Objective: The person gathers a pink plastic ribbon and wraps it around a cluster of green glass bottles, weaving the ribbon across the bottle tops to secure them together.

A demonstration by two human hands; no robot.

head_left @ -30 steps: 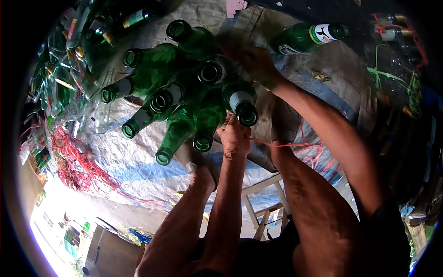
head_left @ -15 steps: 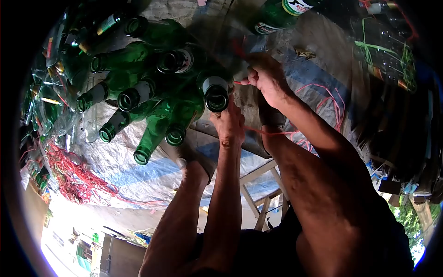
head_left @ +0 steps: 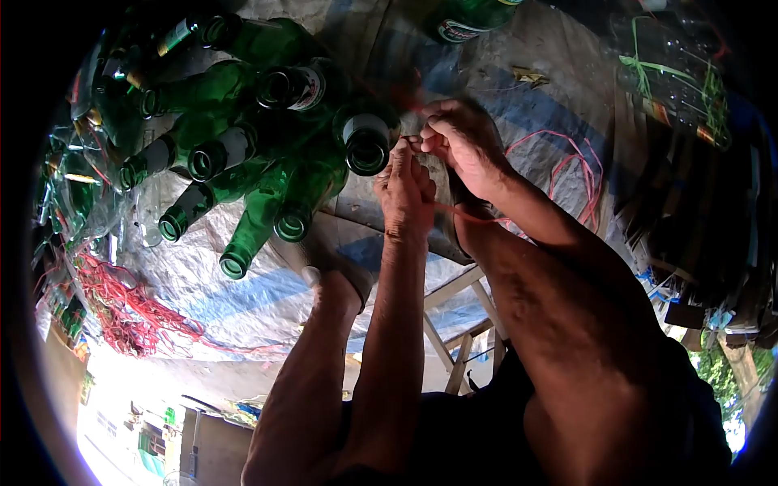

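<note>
Both hands meet at the right edge of a tight bundle of green glass bottles (head_left: pixel 243 154) whose open necks fan out toward the camera. The left hand (head_left: pixel 405 198) has its fingers curled closed beside the nearest bottle neck (head_left: pixel 366 144), pinching a thin pink plastic string (head_left: pixel 474 215) that trails down across the knee. The right hand (head_left: pixel 458 138), touching the left, has thumb and fingers pressed closed on the same string just beside the bundle. The bottles rest on a pale woven plastic sheet (head_left: pixel 235 292) spread over the ground. A heap of red string (head_left: pixel 121 312) lies well apart at the left, and a loose loop of pink string (head_left: pixel 579 174) lies on the sheet to the right
</note>
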